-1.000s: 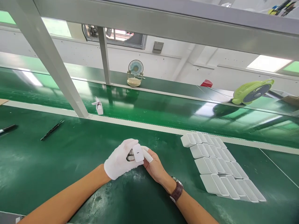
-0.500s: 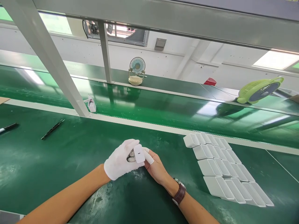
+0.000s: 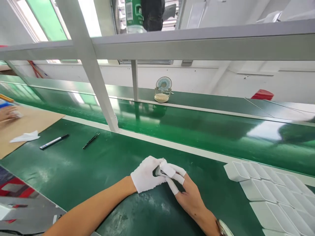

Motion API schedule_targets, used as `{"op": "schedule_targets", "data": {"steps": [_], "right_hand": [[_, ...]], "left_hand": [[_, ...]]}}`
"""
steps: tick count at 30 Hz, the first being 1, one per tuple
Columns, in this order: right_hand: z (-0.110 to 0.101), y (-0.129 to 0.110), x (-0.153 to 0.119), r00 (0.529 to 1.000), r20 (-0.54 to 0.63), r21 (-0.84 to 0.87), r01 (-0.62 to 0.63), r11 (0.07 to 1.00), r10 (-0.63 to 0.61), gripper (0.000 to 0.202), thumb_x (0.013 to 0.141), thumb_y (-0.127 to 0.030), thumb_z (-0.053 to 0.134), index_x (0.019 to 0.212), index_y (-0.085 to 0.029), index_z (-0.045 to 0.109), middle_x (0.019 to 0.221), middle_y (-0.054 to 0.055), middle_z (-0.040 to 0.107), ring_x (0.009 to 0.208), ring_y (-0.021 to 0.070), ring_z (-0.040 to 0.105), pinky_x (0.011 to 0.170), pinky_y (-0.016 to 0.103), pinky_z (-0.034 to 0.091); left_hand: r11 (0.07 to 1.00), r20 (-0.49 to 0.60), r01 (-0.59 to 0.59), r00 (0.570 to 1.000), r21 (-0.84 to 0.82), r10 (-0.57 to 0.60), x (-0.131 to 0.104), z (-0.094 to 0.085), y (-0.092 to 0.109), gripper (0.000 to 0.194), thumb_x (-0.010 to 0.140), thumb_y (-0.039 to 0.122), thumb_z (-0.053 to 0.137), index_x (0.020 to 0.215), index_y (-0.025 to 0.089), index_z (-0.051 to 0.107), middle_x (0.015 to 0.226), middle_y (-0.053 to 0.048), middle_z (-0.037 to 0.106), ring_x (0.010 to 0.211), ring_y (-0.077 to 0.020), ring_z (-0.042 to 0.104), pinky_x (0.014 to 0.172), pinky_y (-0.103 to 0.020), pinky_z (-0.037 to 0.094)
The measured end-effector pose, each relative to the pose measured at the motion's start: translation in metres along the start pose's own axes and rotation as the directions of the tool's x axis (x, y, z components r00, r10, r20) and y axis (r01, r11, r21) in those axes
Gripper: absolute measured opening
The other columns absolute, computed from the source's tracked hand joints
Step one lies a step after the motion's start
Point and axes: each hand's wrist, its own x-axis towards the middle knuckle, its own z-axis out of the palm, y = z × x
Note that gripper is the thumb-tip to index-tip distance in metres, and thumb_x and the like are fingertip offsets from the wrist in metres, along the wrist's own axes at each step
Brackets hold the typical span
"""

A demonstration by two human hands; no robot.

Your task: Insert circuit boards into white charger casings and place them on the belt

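Observation:
My left hand [image 3: 149, 173], in a white glove, grips a small white device [image 3: 168, 170] with a dark, printed part showing at its left side. White finger cots cover fingertips of my right hand [image 3: 188, 191], which are pressed against the same device from the right. Both hands meet just above the green table [image 3: 118, 160]. What lies between the fingers is partly hidden. Rows of white open-topped housings [image 3: 261, 190] stand on the table at the right.
A thin black tool [image 3: 91, 141] and a marker pen [image 3: 54, 142] lie at the left. Beyond them, another person's hand [image 3: 8, 113] is over brown cardboard [image 3: 36, 118]. A grey frame post [image 3: 98, 88] rises behind the table edge. A small fan [image 3: 163, 88] stands farther back.
The view has swung left and up, bringing in the cardboard and another person's hand. In my hands the device has turned, and my right fingers have moved over it.

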Motion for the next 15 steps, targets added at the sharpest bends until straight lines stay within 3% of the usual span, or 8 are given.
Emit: {"op": "schedule_targets", "data": {"steps": [1,3,5,7,10,15], "right_hand": [[0.000,0.002,-0.001,0.997,0.017,-0.064,0.072,0.995,-0.071,0.033,0.098,-0.023,0.053,0.129,-0.027,0.063,0.128,0.010,0.065,0.116,0.0219,0.066,0.097,0.034,0.059],[-0.001,0.006,-0.002,0.984,0.014,-0.167,0.175,0.970,-0.175,0.036,0.099,-0.021,0.051,0.135,-0.025,0.057,0.127,0.011,0.065,0.115,0.0218,0.067,0.094,0.034,0.060],[0.000,0.010,-0.002,0.969,-0.010,-0.268,0.233,0.935,-0.245,0.037,0.100,-0.023,0.050,0.137,-0.022,0.054,0.126,0.013,0.066,0.114,0.0236,0.067,0.093,0.036,0.061],[0.001,0.014,-0.002,0.951,-0.025,-0.356,0.280,0.891,-0.309,0.036,0.101,-0.025,0.050,0.135,-0.020,0.055,0.124,0.014,0.066,0.114,0.0263,0.067,0.092,0.039,0.061],[0.004,0.015,-0.003,0.915,0.002,-0.424,0.367,0.828,-0.405,0.030,0.101,-0.024,0.049,0.128,-0.016,0.060,0.119,0.015,0.069,0.110,0.0270,0.069,0.088,0.040,0.062],[0.010,0.013,-0.009,0.871,0.132,-0.359,0.488,0.796,-0.474,0.026,0.100,-0.014,0.043,0.108,-0.016,0.067,0.113,0.013,0.072,0.105,0.0249,0.071,0.087,0.039,0.063]], "left_hand": [[1.000,0.050,0.004,0.999,0.008,-0.004,0.002,-0.002,0.002,0.018,0.079,0.033,0.074,0.091,0.021,0.067,0.079,-0.001,0.066,0.075,-0.0173,0.062,0.079,-0.032,0.051],[0.999,0.098,0.047,0.994,-0.008,-0.046,0.005,-0.005,0.004,0.022,0.077,0.036,0.076,0.071,0.020,0.063,0.066,0.002,0.060,0.064,-0.0138,0.056,0.071,-0.030,0.048],[0.986,0.065,0.159,0.986,-0.054,-0.156,0.007,-0.007,0.002,0.026,0.072,0.037,0.080,0.068,0.019,0.061,0.063,0.003,0.057,0.060,-0.0125,0.053,0.062,-0.027,0.046],[0.956,-0.081,0.269,0.957,-0.120,-0.280,0.011,-0.010,-0.005,0.027,0.066,0.034,0.084,0.072,0.019,0.063,0.064,0.003,0.059,0.060,-0.0128,0.055,0.058,-0.026,0.046],[0.933,-0.290,0.315,0.889,-0.173,-0.354,0.020,-0.021,-0.021,0.025,0.066,0.028,0.084,0.080,0.018,0.066,0.071,0.001,0.065,0.066,-0.0148,0.062,0.063,-0.026,0.052],[0.929,-0.448,0.357,0.818,-0.095,-0.360,0.047,-0.055,-0.046,0.019,0.078,0.025,0.076,0.091,0.015,0.068,0.087,-0.004,0.073,0.081,-0.0176,0.069,0.076,-0.028,0.056]]}}
